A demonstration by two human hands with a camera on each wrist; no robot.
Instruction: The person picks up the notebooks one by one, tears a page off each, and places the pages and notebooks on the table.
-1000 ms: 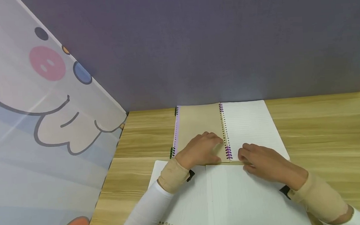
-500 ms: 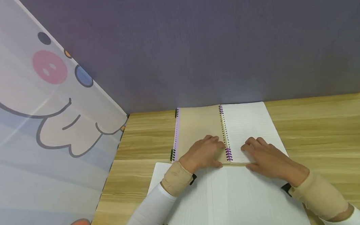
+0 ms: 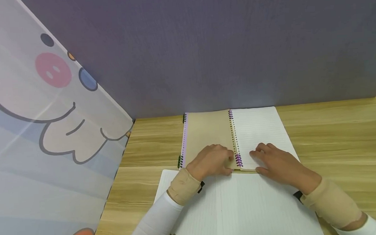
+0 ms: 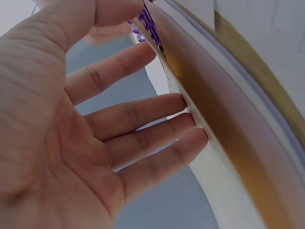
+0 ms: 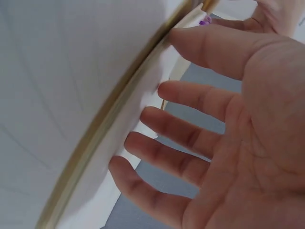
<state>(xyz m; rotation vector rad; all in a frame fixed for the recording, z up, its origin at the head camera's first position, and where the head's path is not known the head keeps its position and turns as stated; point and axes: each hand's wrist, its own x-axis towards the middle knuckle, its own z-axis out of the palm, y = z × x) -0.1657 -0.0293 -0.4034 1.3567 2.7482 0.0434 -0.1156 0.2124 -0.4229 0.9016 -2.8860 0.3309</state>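
Note:
An open spiral notebook, with a tan cover or page point(image 3: 208, 130) on its left and a white ruled page point(image 3: 260, 128) on its right, lies along the back of the table. Purple coils point(image 3: 239, 161) join the halves. My left hand point(image 3: 211, 161) rests fingertips on the tan side, its thumb at the near edge by the coils. On the ruled page rest the fingertips of my right hand point(image 3: 280, 166), while its thumb touches the near edge. In both wrist views the fingers look fairly straight. White ruled sheets point(image 3: 253, 206) with punched holes lie nearer, partly under the forearms.
A lavender strip point(image 3: 184, 139) with dark green coils point(image 3: 180, 162) shows along the notebook's left side. A dark grey panel point(image 3: 216, 52) rises directly behind the wooden table point(image 3: 342, 130). On the left stands a panel with a cartoon print point(image 3: 14, 87).
My right fingers have slid from the near edge by the coils farther onto the ruled page. My left hand has shifted slightly toward the near edge. The notebook stays in place.

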